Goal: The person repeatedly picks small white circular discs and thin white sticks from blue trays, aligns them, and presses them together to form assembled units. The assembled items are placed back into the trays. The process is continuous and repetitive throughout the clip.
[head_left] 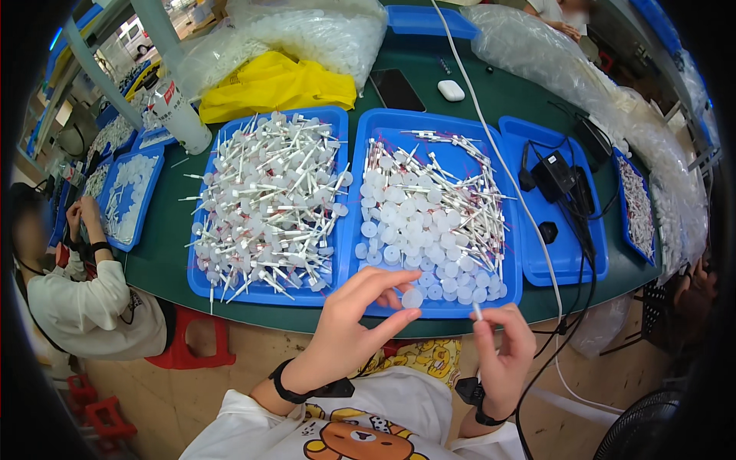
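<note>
My left hand (354,310) pinches a small translucent white disc (412,298) between thumb and forefinger, above the near edge of a blue tray (448,309). To its right, my right hand (504,343) is closed on a thin white stick-shaped part (477,310), its tip pointing up at the same tray. Inside that tray lie many loose translucent discs (414,230) and a heap of thin white stick parts with red wires (483,207). The disc and the stick are apart.
A left blue tray (201,282) is heaped with sticks that carry discs. On the right, another tray (540,264) holds black adapters (553,176) and cables. A white cord (512,172) crosses the table. Behind are a phone (397,90), yellow bag (280,88) and bottle (180,119). A co-worker (84,307) sits left.
</note>
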